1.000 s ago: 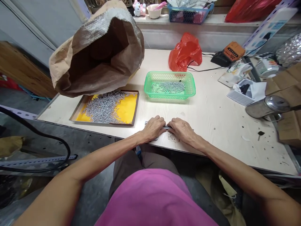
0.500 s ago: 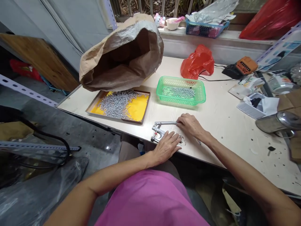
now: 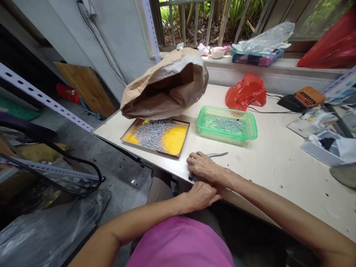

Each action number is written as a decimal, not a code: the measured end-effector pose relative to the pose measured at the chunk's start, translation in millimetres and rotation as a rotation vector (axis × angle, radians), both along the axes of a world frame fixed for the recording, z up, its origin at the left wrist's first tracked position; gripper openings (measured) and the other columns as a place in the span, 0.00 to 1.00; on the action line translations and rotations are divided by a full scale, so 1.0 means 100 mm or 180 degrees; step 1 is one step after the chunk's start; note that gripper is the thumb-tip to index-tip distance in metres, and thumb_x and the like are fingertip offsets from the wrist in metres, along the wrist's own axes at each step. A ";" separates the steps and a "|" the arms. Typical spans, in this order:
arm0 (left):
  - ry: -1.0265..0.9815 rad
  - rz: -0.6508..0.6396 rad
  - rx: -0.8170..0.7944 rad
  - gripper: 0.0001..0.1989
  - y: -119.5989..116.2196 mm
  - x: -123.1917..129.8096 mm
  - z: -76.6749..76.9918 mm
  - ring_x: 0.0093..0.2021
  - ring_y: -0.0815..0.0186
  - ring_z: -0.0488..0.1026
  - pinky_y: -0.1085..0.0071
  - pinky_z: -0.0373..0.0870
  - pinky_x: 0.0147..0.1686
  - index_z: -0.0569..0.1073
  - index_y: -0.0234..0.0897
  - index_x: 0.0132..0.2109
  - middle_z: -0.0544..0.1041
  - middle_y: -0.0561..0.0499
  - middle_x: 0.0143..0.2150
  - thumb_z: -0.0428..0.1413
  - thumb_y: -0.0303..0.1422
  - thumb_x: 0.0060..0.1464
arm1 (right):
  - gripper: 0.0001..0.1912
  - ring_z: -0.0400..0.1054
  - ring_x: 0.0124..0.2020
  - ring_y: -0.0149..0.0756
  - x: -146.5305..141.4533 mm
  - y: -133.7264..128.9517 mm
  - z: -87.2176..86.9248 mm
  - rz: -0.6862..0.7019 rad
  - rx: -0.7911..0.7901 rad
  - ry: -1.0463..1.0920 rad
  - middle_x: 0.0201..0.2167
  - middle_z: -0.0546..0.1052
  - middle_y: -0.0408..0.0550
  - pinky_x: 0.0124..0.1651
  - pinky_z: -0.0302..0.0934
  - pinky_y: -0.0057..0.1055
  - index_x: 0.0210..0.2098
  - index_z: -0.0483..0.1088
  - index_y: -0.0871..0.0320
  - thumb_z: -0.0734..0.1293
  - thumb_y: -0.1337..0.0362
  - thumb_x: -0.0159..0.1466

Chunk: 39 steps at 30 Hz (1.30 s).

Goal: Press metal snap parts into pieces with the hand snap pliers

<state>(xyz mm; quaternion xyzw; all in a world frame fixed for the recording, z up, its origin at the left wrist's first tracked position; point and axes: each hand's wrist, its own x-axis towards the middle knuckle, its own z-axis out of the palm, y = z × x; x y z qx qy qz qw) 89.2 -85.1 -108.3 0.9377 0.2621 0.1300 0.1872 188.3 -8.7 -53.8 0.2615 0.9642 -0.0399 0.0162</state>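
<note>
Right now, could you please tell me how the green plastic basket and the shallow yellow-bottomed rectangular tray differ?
The green plastic basket has perforated walls; the shallow yellow-bottomed rectangular tray has plain, lower ones. The tray carries a large heap of small silvery pieces, the basket a smaller scatter. Both are open-topped and rest on the pale tabletop.

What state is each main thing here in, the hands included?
Brown paper sack: open
Yellow-bottomed tray: partly covered in small metal pieces
Green plastic basket: open, partly filled
Red plastic bag: crumpled
Metal hand tool: mostly hidden
Right hand: over the tool
Left hand: palm down
</note>
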 end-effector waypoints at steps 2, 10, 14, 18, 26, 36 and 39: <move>-0.0250 -0.0237 0.0126 0.14 -0.07 -0.08 0.09 0.41 0.61 0.74 0.67 0.71 0.43 0.75 0.31 0.43 0.77 0.44 0.40 0.50 0.37 0.63 | 0.06 0.62 0.44 0.41 -0.04 0.04 -0.09 -0.0082 -0.0061 0.0219 0.37 0.74 0.51 0.42 0.53 0.36 0.32 0.74 0.58 0.65 0.67 0.63; -0.0092 0.1610 0.0834 0.12 0.64 -0.95 0.70 0.38 0.62 0.67 0.66 0.66 0.40 0.77 0.35 0.39 0.75 0.47 0.34 0.49 0.32 0.64 | 0.06 0.67 0.37 0.38 0.47 0.41 0.19 -0.1407 0.0475 0.2304 0.32 0.74 0.49 0.43 0.61 0.34 0.34 0.68 0.58 0.60 0.68 0.64; 0.0910 0.2513 0.0623 0.15 1.40 -1.27 0.80 0.45 0.55 0.65 0.65 0.64 0.37 0.78 0.33 0.35 0.74 0.41 0.38 0.48 0.31 0.63 | 0.09 0.68 0.40 0.46 1.06 0.71 0.49 -0.2457 0.1286 0.2069 0.37 0.74 0.55 0.45 0.61 0.42 0.40 0.70 0.58 0.61 0.61 0.64; 0.1507 0.2583 0.0432 0.13 1.76 -1.27 0.70 0.50 0.51 0.63 0.63 0.64 0.37 0.78 0.29 0.36 0.74 0.36 0.41 0.48 0.28 0.60 | 0.16 0.69 0.35 0.42 1.27 0.55 0.45 -0.2579 0.0920 0.1733 0.42 0.73 0.56 0.40 0.63 0.40 0.47 0.69 0.59 0.60 0.57 0.66; 0.0868 0.2343 0.0322 0.10 1.75 -1.24 0.72 0.46 0.56 0.66 0.64 0.64 0.41 0.77 0.33 0.33 0.76 0.40 0.39 0.52 0.27 0.56 | 0.15 0.71 0.36 0.37 0.86 -0.59 -0.05 -0.2125 -0.0730 0.1329 0.39 0.73 0.50 0.39 0.65 0.34 0.45 0.70 0.55 0.56 0.57 0.70; -0.0628 0.2176 -0.3017 0.14 0.78 -0.63 0.54 0.16 0.77 0.55 0.77 0.48 0.16 0.78 0.30 0.32 0.68 0.55 0.19 0.60 0.39 0.46 | 0.11 0.69 0.38 0.36 0.72 -0.77 -0.24 -0.2361 -0.0678 0.0719 0.38 0.71 0.50 0.40 0.63 0.31 0.42 0.70 0.58 0.56 0.64 0.70; -0.0561 0.2192 -0.3167 0.16 0.77 -0.59 0.43 0.15 0.77 0.53 0.76 0.44 0.15 0.77 0.30 0.30 0.66 0.56 0.17 0.61 0.41 0.45 | 0.11 0.69 0.37 0.36 0.70 -0.78 -0.19 -0.2376 -0.0668 0.0619 0.38 0.71 0.50 0.38 0.62 0.30 0.41 0.69 0.58 0.56 0.64 0.70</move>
